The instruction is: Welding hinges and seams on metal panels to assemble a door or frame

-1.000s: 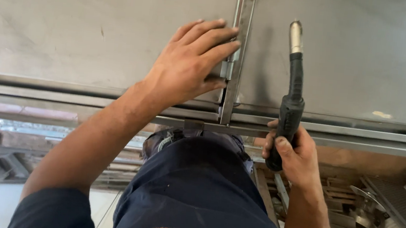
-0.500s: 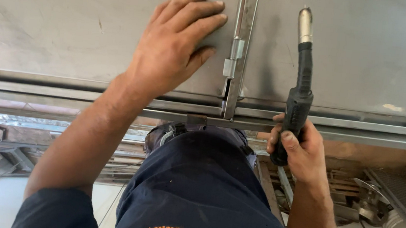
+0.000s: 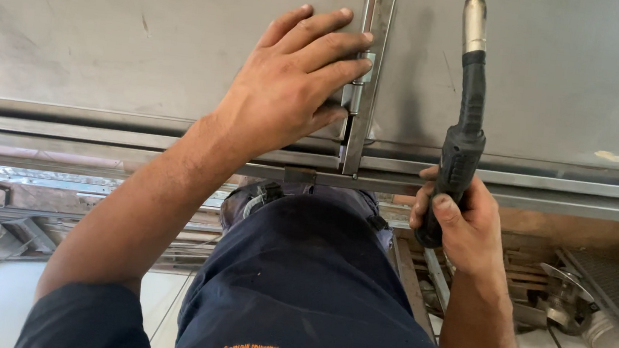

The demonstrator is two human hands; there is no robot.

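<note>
Steel sheet panel (image 3: pixel 148 37) lies under the flat, unclenched left hand (image 3: pixel 287 89), fingertips at the small hinge (image 3: pixel 355 88); right hand (image 3: pixel 463 227) has its grip clenched round the black welding torch (image 3: pixel 465 128), nozzle pointing away.

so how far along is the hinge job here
Done: the hinge sits against the upright bar, between the sheet-metal panels. In hand: left hand presses flat beside it; right hand grips the welding torch, nozzle away from the hinge. Left: no weld seam shows yet.
</note>
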